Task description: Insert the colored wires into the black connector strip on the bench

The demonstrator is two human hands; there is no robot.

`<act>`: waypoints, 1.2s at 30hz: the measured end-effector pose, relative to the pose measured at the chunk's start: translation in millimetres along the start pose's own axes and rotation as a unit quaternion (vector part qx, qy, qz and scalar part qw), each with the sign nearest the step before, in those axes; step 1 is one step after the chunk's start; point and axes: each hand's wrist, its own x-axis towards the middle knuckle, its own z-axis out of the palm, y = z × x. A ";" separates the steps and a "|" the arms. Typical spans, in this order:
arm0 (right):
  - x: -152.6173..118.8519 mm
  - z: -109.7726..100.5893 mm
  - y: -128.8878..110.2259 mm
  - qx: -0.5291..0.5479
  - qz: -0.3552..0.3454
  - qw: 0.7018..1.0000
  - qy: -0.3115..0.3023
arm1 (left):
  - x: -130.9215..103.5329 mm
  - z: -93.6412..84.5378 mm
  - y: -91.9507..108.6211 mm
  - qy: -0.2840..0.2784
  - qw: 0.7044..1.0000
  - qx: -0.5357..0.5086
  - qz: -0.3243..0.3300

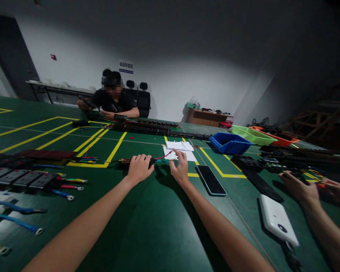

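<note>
My left hand (140, 168) lies over a dark strip (124, 162), its fingers curled over the far side and pressing it to the green table. Coloured wires leave the strip on the right: a red wire (163, 156) bends up and away, and a blue-green wire (162, 161) runs lower and straighter. At their ends is my right hand (180, 166), thumb and forefinger apart. The forefinger tip meets the end of the red wire, and the thumb is close to the blue-green one. Behind the right hand lie white paper sheets (184, 149).
A phone (211, 180) and a white power bank (279, 219) lie to the right, near a co-worker's hands (302, 189). Beyond stand blue (229, 143), green (253, 135) and orange bins. Socket strips with lugged wires (31, 179) fill the left. Another person (113, 94) sits opposite.
</note>
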 end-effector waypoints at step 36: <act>1.0 2.4 9.0 0.016 0.028 0.999 0.021 | -1.4 -2.8 2.0 -0.011 1.000 0.014 -0.019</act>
